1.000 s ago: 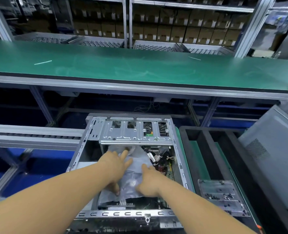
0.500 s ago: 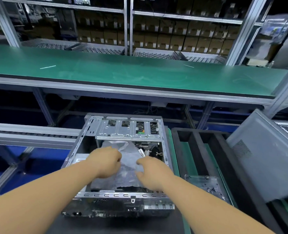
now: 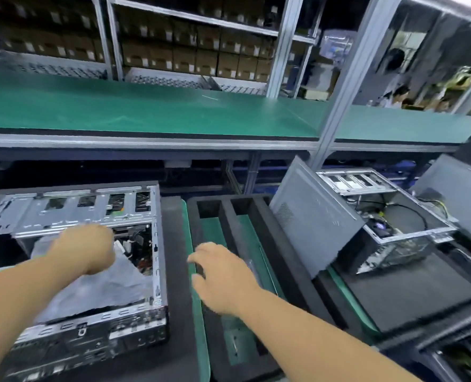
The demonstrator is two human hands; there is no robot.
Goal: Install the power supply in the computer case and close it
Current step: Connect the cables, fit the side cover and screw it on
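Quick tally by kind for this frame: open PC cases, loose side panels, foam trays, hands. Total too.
Open computer cases: 2, the near case and the far case
Loose grey side panels: 2, one leaning panel and one at the right edge
Black foam tray: 1
Hands: 2, left hand and right hand
Total: 7

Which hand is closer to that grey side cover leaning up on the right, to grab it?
Probably the right hand: it hangs open over the black foam tray, next to the leaning side panel. The left hand is over the plastic bag inside the case.
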